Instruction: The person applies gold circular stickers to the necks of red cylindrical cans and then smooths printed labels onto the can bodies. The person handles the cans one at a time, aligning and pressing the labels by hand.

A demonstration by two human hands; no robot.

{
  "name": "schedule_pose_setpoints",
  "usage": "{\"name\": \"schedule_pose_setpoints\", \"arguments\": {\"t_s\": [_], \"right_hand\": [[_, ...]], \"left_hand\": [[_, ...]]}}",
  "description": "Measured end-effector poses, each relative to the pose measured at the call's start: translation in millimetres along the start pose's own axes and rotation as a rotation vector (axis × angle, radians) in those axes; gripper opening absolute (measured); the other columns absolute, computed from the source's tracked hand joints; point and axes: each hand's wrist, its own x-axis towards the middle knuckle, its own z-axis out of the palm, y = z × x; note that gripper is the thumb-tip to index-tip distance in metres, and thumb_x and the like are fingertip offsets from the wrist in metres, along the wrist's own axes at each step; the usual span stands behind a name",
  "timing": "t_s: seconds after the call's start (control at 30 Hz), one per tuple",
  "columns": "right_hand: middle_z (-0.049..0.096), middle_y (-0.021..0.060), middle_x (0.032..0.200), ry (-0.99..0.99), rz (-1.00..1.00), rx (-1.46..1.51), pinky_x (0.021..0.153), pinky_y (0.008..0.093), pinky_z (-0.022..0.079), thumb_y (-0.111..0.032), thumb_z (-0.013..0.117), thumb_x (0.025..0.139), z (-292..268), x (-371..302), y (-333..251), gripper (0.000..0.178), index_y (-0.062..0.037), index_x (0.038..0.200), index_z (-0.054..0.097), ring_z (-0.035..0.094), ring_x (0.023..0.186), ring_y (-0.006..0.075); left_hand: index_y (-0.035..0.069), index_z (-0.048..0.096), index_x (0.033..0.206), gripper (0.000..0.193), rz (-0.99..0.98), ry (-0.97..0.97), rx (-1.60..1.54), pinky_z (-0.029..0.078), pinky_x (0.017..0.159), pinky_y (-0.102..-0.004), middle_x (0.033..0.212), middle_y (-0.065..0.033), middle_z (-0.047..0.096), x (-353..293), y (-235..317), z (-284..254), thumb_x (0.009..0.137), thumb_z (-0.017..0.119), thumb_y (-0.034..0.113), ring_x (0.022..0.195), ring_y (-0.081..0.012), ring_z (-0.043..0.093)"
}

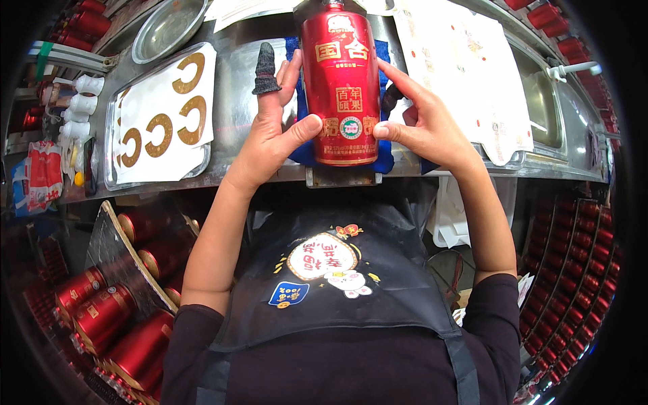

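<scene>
Nearest you is your black apron (398,270); past it, at the desk's (226,172) near edge, the red bottle (341,81) lies over a blue cloth (385,154), front up, base toward you. It sits straight ahead between your hands, its long axis pointing away from you, neck farthest, with neither hand clearly nearer. Your left hand (270,135) is spread, thumb against the lower left side, a black cover (266,67) on one finger; your right hand (428,125) touches the right side with thumb and index finger, not wrapped round. Farther out, gold labels (160,137) lie left, white sheets (466,74) right, and a metal pan (137,47) beyond at far left.
</scene>
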Motion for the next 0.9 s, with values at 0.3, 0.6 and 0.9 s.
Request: {"name": "schedule_pose_setpoints", "arguments": {"t_s": [0.3,0.6,0.9], "right_hand": [[0.057,0.0196,0.14,-0.002,-0.014,0.128,0.062,0.0289,0.051,-0.051,0.08,0.084,0.4,1.9,0.6,0.089,-0.0178,0.157,0.04,0.061,0.081,0.0148],[0.061,0.0067,0.123,0.043,-0.053,0.085,0.054,0.021,0.04,-0.041,0.084,0.081,5.2,-0.6,11.7,0.092,-0.0168,0.158,0.039,0.042,0.062,0.0009],[0.057,0.0096,0.136,0.036,-0.058,0.049,0.057,0.0227,0.044,-0.049,0.086,0.077,4.8,-3.1,10.6,0.098,-0.0224,0.158,0.038,0.045,0.066,0.0042]], "left_hand": [[0.009,0.011,0.162,0.095,0.004,0.075,-0.15,0.005,0.126,-0.0472,0.169,-0.0126,0.02,-4.6,-3.9,3.2,0.095,0.067,0.047,0.158,-0.0297,0.005],[0.006,0.018,0.162,0.098,-0.047,0.021,0.083,0.008,0.125,-0.0477,0.167,-0.0188,0.022,-5.2,2.1,0.5,0.091,0.073,0.045,0.157,-0.0338,0.008],[0.002,0.024,0.16,0.103,-0.068,0.025,0.128,0.009,0.125,-0.0468,0.166,-0.0203,0.021,-6.4,16.0,4.4,0.084,0.08,0.041,0.156,-0.0341,0.011]]}}
